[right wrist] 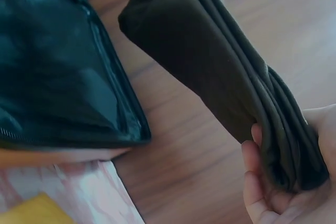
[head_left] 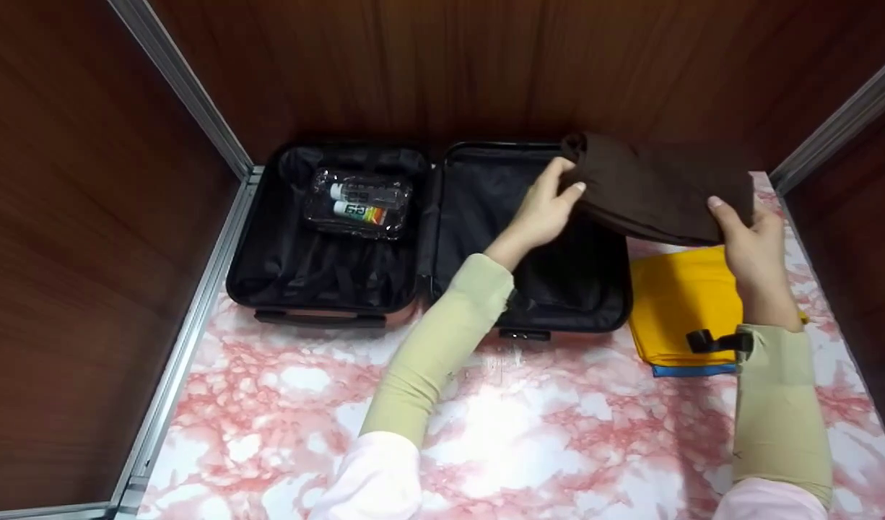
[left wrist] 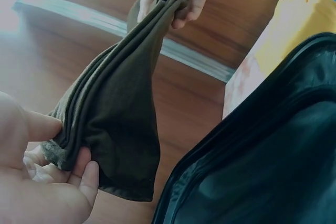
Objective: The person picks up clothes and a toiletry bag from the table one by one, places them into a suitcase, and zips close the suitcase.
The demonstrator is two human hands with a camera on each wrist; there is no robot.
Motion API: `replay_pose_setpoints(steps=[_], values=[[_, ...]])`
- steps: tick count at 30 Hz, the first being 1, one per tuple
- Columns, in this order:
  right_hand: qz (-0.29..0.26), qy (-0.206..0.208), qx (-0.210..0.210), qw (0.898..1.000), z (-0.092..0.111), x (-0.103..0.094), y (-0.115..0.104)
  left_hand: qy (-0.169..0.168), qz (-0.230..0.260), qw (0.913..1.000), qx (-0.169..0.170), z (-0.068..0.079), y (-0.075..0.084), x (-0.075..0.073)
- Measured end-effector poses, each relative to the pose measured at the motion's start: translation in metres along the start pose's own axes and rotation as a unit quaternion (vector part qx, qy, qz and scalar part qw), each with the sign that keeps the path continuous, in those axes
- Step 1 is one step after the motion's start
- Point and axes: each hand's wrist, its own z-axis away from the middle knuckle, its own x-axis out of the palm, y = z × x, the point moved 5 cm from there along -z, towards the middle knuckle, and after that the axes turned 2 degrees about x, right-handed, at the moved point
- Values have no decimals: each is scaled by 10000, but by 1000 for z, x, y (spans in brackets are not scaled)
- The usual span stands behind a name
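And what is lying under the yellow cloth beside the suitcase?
Along the near edge of the yellow cloth, a strip of blue material shows. The rest is covered, so its full shape cannot be seen.

- You have two hands at work, a left hand (head_left: 542, 206) and a right hand (head_left: 759, 249);
- you have one brown bundle of folded cloth (head_left: 659, 191) between them; how many pieces make it up, you cannot tell;
- you have one open suitcase, counted as two halves: a left half (head_left: 269, 263) and a right half (head_left: 478, 206);
- you can count one clear case (head_left: 318, 217), with two white-capped containers showing in it, an upper one (head_left: 374, 196) and a lower one (head_left: 359, 212);
- you see one yellow pile of folded cloth (head_left: 666, 307), its pieces uncountable from here, and one blue edge of cloth (head_left: 691, 371);
- you face three wooden walls: back (head_left: 428, 72), left (head_left: 74, 253), right (head_left: 857, 209).
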Motion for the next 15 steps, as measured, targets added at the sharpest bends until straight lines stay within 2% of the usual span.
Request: replay_pose_setpoints(steps=[7, 10, 15], values=[[115, -256, -179, 9994, -2, 26, -1, 94, 162, 9998, -107, 3, -12, -26], [-18, -405, -272, 9988, -2, 37, -2, 128, 230, 9996, -134, 5, -17, -35], [19, -561, -418, 9975, -2, 55, -1, 55, 503, 9985, -227, 9, -27, -48]])
